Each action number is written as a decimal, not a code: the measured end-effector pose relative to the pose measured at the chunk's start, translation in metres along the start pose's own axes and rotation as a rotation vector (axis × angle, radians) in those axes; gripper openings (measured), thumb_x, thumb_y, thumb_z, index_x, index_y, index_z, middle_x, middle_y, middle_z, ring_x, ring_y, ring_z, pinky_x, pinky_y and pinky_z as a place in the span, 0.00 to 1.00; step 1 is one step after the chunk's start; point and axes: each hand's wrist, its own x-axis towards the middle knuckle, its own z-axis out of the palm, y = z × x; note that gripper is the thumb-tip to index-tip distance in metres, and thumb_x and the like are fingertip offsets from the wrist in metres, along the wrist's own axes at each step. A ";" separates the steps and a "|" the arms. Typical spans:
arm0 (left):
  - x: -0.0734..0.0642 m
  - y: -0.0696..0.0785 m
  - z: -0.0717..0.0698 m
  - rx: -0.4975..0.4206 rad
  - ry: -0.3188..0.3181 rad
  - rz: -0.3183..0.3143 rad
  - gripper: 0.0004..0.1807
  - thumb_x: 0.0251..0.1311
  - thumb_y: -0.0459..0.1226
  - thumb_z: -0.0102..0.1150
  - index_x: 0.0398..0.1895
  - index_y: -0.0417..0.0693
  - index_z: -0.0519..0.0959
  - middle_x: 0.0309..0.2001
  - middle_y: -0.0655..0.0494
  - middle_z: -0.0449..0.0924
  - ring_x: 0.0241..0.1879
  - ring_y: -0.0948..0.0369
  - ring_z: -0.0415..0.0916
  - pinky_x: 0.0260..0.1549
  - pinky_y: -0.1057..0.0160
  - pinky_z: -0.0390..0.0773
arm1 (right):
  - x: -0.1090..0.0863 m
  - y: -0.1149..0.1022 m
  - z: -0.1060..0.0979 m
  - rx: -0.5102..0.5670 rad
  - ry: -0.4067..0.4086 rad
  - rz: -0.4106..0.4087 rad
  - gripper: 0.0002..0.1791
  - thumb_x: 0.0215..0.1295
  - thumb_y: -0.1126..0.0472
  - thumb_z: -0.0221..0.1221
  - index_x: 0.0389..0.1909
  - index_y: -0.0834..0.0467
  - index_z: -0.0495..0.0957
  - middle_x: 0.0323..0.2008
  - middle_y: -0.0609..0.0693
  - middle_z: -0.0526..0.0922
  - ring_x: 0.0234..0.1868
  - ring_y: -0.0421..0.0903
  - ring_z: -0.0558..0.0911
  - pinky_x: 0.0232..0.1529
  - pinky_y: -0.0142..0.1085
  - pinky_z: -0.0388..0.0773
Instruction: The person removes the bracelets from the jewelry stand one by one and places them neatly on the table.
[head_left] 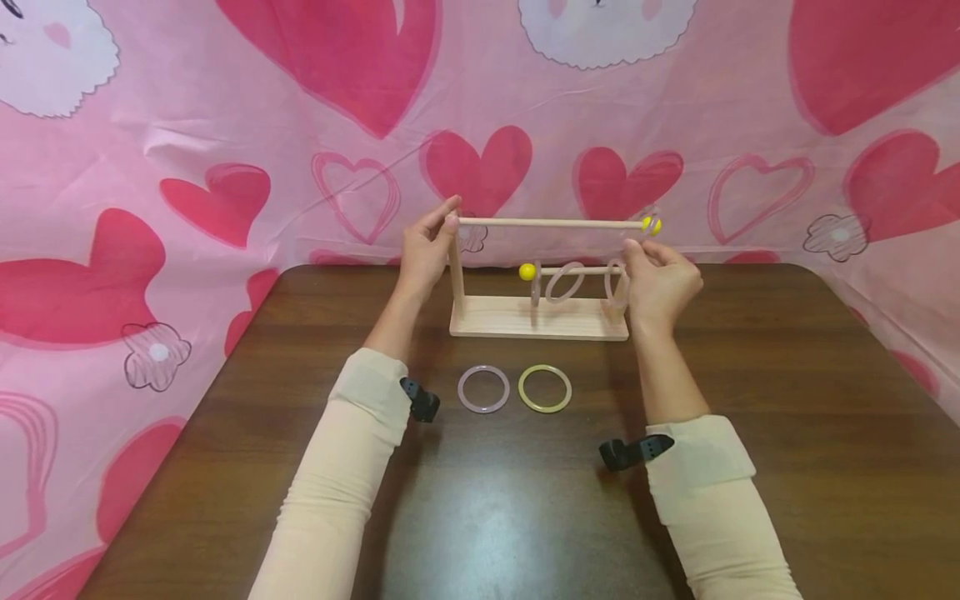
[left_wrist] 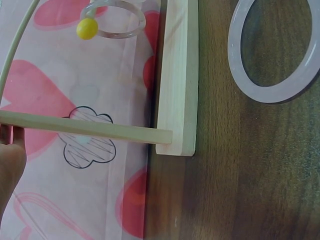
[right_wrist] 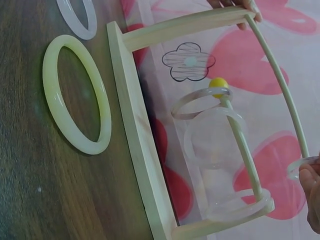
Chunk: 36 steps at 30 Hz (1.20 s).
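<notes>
A pale wooden bangle stand [head_left: 540, 321] has a long upper rod [head_left: 547, 222] and a shorter lower rod. My left hand [head_left: 424, 254] grips the top of its left post [left_wrist: 100, 130], where the upper rod joins. At the upper rod's right end, by a yellow ball [head_left: 647, 225], my right hand [head_left: 663, 283] pinches a translucent bangle [right_wrist: 294, 170] that is around the rod end. Three pale bangles hang on the lower rod, one [right_wrist: 192, 100] close to its yellow ball [head_left: 527, 272]. My right hand partly hides the stand's short right post.
On the dark wooden table [head_left: 337, 500], in front of the stand, lie a lilac bangle [head_left: 461, 389] and a yellow-green bangle [head_left: 521, 389] side by side. A pink cloth [head_left: 300, 108] with hearts hangs behind the table.
</notes>
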 end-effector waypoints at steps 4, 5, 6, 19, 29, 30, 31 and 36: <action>0.000 0.000 0.000 -0.001 0.003 -0.004 0.20 0.62 0.33 0.54 0.57 0.36 0.72 0.57 0.45 0.72 0.56 0.59 0.70 0.55 0.70 0.68 | 0.001 0.002 -0.002 0.035 0.034 0.017 0.12 0.48 0.62 0.69 0.30 0.67 0.84 0.25 0.56 0.84 0.19 0.30 0.79 0.23 0.21 0.77; 0.000 0.000 0.000 0.001 0.003 -0.005 0.20 0.62 0.33 0.54 0.57 0.36 0.72 0.57 0.45 0.72 0.56 0.59 0.70 0.55 0.70 0.68 | 0.001 0.002 -0.002 0.051 0.037 0.027 0.11 0.48 0.63 0.69 0.31 0.67 0.84 0.25 0.56 0.84 0.19 0.31 0.79 0.23 0.22 0.77; 0.000 0.000 0.000 0.001 0.003 -0.006 0.20 0.62 0.33 0.54 0.57 0.36 0.72 0.57 0.45 0.72 0.56 0.60 0.70 0.55 0.70 0.68 | 0.001 0.002 -0.003 0.074 0.037 0.040 0.11 0.48 0.63 0.69 0.31 0.67 0.84 0.25 0.56 0.84 0.19 0.31 0.80 0.23 0.22 0.77; -0.001 0.004 0.000 -0.026 -0.007 -0.018 0.19 0.62 0.31 0.54 0.57 0.35 0.72 0.58 0.44 0.71 0.58 0.56 0.69 0.56 0.70 0.67 | 0.006 0.006 -0.010 0.414 0.020 0.255 0.09 0.52 0.72 0.64 0.34 0.74 0.81 0.19 0.53 0.82 0.20 0.41 0.82 0.28 0.33 0.81; -0.013 0.029 0.005 0.016 -0.003 -0.020 0.18 0.63 0.27 0.51 0.56 0.30 0.70 0.57 0.39 0.69 0.58 0.52 0.68 0.56 0.69 0.67 | 0.005 0.007 -0.017 0.606 -0.020 0.454 0.03 0.56 0.73 0.61 0.28 0.71 0.78 0.18 0.56 0.80 0.19 0.44 0.82 0.27 0.33 0.81; -0.013 0.029 0.005 0.013 -0.003 -0.022 0.18 0.63 0.27 0.51 0.56 0.30 0.70 0.57 0.39 0.69 0.58 0.52 0.68 0.56 0.69 0.67 | 0.005 0.007 -0.018 0.612 -0.027 0.473 0.03 0.56 0.72 0.61 0.28 0.70 0.78 0.17 0.57 0.80 0.19 0.44 0.82 0.27 0.33 0.81; -0.013 0.029 0.005 0.011 -0.003 -0.022 0.18 0.63 0.27 0.51 0.56 0.30 0.70 0.57 0.39 0.69 0.58 0.52 0.69 0.56 0.69 0.67 | 0.005 0.007 -0.018 0.622 -0.037 0.491 0.03 0.57 0.72 0.61 0.29 0.70 0.78 0.17 0.57 0.80 0.20 0.45 0.83 0.27 0.33 0.81; -0.006 0.016 0.002 -0.007 -0.003 -0.034 0.19 0.63 0.30 0.53 0.57 0.34 0.71 0.58 0.43 0.70 0.58 0.56 0.69 0.56 0.70 0.67 | 0.004 0.008 -0.020 0.681 -0.074 0.590 0.04 0.58 0.72 0.60 0.32 0.70 0.78 0.19 0.58 0.81 0.23 0.46 0.84 0.29 0.32 0.81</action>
